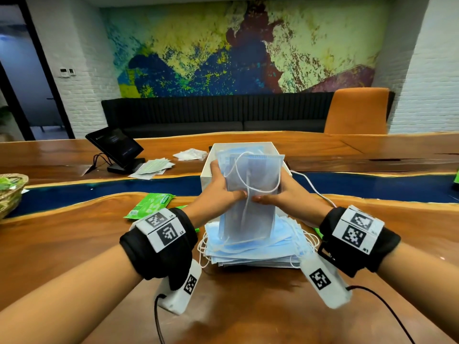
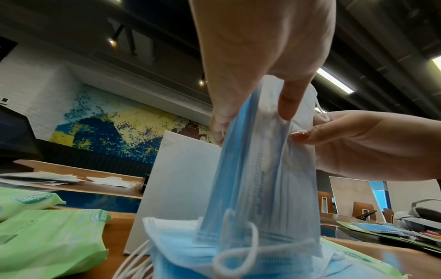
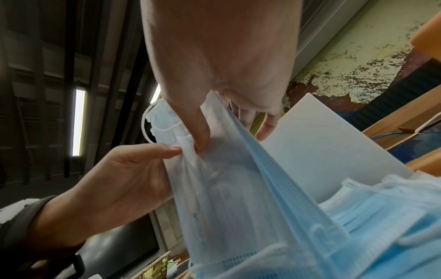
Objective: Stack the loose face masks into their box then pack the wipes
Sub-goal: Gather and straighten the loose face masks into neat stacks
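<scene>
Both hands, left hand (image 1: 221,192) and right hand (image 1: 285,189), clamp one upright bundle of masks (image 1: 248,194) on the loose stack (image 1: 255,249); the white box (image 1: 211,167) waits at twelve o'clock, equally near both.

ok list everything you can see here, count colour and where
held masks: one bundle, blue, upright between both hands, above the pile
mask pile: one stack, blue, near table edge
box: one, white, open, behind the hands
wipes: at least two packs, green, left of the pile
papers: loose sheets, white, beside the tablet
tablet: one, black, far left
basket: one, wicker, left edge
chair: one, orange, beyond the table
table: one, wood with blue strip
left hand: grips bundle
right hand: grips bundle
</scene>
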`<action>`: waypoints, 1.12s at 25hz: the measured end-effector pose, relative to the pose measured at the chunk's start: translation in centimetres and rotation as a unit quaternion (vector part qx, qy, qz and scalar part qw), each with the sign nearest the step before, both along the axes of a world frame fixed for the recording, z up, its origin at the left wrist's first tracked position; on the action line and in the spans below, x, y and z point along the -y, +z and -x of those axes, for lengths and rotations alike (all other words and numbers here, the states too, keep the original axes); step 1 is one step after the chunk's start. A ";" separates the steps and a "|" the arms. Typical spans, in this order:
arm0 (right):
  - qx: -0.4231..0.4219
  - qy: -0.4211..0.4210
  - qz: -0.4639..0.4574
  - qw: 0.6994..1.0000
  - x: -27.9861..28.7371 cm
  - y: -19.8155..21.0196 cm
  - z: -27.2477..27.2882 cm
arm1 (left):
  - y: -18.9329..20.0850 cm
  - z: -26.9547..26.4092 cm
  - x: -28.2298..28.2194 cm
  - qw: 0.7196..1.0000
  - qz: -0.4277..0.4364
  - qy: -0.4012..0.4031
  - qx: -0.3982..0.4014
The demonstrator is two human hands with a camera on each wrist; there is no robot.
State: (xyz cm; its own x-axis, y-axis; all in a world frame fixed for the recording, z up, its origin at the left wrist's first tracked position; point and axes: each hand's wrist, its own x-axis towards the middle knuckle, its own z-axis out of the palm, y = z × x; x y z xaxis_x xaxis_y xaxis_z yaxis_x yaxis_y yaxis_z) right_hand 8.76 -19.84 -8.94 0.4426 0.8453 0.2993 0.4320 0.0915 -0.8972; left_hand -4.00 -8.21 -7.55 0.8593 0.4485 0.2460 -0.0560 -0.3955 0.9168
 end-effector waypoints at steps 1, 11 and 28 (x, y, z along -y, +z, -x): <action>0.000 -0.002 -0.005 1.000 0.1 0.0 0.1 | -0.1 0.0 0.0 1.000 0.007 -0.002 0.010; 0.009 -0.004 -0.034 0.999 0.0 0.7 1.2 | 0.4 0.5 0.4 0.989 -0.095 -0.033 0.107; 0.065 -0.021 -0.043 0.997 -0.4 0.5 1.3 | 3.1 0.6 -0.3 0.964 -0.185 0.068 0.177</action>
